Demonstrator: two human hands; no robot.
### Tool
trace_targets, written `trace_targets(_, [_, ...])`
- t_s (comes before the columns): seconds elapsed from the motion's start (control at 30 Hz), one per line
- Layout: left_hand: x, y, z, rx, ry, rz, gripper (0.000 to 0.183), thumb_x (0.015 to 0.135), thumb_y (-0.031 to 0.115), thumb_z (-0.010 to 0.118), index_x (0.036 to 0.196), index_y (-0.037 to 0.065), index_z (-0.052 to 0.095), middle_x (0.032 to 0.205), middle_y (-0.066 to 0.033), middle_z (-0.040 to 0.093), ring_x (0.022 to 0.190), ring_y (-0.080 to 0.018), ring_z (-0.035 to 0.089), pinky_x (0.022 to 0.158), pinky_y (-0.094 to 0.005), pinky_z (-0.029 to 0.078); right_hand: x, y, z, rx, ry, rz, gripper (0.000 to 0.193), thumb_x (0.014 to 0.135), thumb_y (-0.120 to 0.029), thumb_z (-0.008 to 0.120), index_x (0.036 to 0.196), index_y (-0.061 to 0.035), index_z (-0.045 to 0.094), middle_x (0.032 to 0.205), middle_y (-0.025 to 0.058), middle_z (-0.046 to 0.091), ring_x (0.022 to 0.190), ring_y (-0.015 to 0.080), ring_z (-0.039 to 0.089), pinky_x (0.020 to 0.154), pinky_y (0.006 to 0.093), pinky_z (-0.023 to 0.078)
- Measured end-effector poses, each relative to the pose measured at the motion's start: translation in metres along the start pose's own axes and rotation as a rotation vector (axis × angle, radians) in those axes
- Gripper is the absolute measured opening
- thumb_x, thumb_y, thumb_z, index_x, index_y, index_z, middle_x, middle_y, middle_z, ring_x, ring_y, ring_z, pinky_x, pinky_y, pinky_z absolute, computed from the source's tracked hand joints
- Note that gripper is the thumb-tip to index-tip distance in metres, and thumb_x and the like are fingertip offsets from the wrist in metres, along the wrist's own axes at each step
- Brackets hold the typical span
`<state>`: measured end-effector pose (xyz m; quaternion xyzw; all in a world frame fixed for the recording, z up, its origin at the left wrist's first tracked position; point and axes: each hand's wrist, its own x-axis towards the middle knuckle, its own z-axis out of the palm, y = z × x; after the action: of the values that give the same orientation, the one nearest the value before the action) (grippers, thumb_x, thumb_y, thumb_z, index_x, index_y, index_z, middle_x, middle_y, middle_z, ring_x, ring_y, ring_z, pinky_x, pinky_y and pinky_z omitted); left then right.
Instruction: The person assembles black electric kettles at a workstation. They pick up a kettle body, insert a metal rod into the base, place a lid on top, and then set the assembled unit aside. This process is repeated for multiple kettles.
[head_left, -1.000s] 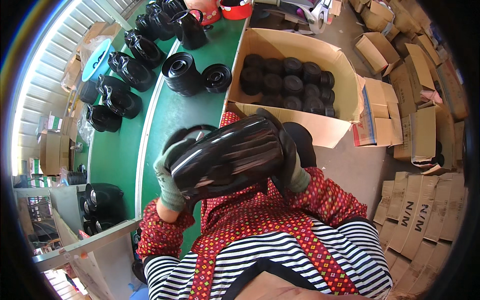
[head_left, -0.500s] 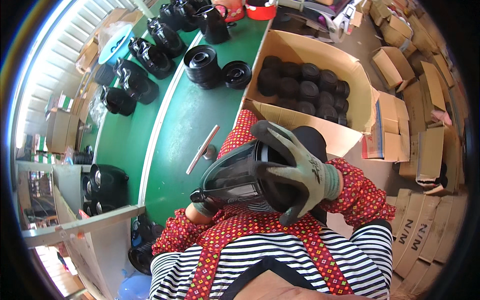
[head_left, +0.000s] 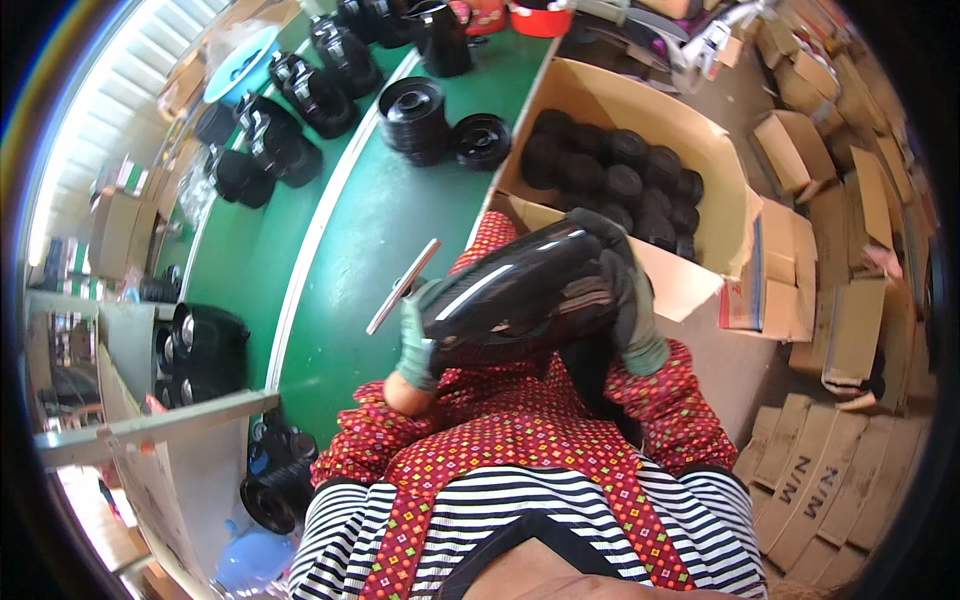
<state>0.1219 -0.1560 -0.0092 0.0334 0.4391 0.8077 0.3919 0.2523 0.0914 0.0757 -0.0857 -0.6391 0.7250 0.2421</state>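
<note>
A glossy black jug body (head_left: 520, 285) lies on its side between my hands, in front of my chest and over the table's near edge. My left hand (head_left: 415, 340), in a grey-green glove, holds its left end; most of those fingers are behind the jug. At the other end my gloved right hand (head_left: 640, 310) is wrapped round it, its dark fingertips blurred against the black surface. Just beyond my left hand, a tool with a long pale bar (head_left: 405, 285) rests on the green table (head_left: 340, 270).
A carton (head_left: 725, 180) of dark round parts stands at the right of the table. Stacked black ring-shaped parts (head_left: 412, 120) and several black jugs (head_left: 315, 95) stand farther back. A metal rail (head_left: 160, 428) crosses at the left. Flattened cartons (head_left: 810, 490) lie at the right.
The jug has turned so its smooth side shows and its open end is hidden. My right hand has gone from spread across that end to wrapped round it. My left hand shows more.
</note>
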Motion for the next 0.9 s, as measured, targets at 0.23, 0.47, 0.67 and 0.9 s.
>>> trace_targets(0.23, [-0.043,0.043,0.017,1.133,-0.405,0.159,0.083,0.085,0.004,0.084,0.158,0.000,0.044,0.152,-0.0166,0.058,0.116,-0.0199,0.067,0.098,-0.0354,0.057,0.053,0.007,-0.059,0.102,-0.409,0.244,0.062,0.093,-0.042,0.070,0.135,0.0033,0.068,0.127,0.0142,0.073,0.113,0.0209,0.069,0.106,0.0347,0.052])
trace_targets(0.47, [-0.002,0.060,-0.127,1.741,0.187,0.155,0.104,0.083,0.030,0.086,0.168,0.016,0.027,0.152,-0.0266,0.047,0.127,-0.0460,0.058,0.107,-0.0495,0.050,0.066,0.047,-0.017,0.004,-0.807,0.386,0.042,0.096,-0.028,0.073,0.129,-0.0009,0.074,0.120,0.0117,0.076,0.110,0.0196,0.070,0.103,0.0337,0.051])
trace_targets(0.67, [0.016,0.056,-0.133,1.252,0.066,0.170,0.062,0.095,0.003,0.071,0.155,0.010,0.053,0.142,-0.0211,0.066,0.129,-0.0295,0.067,0.103,-0.0388,0.054,0.052,0.064,-0.009,-0.337,-0.579,0.149,0.030,0.103,-0.018,0.060,0.128,-0.0065,0.071,0.127,0.0144,0.067,0.127,0.0307,0.060,0.113,0.0416,0.044])
trace_targets(0.9, [0.030,0.124,0.030,1.117,-0.063,0.031,0.063,0.093,-0.008,0.067,0.154,-0.002,0.051,0.146,-0.0212,0.065,0.130,-0.0249,0.065,0.109,-0.0353,0.050,0.104,0.022,0.011,-0.807,-0.483,-0.512,0.058,0.089,-0.007,0.065,0.147,-0.0084,0.062,0.158,0.0222,0.049,0.150,0.0438,0.040,0.126,0.0568,0.026])
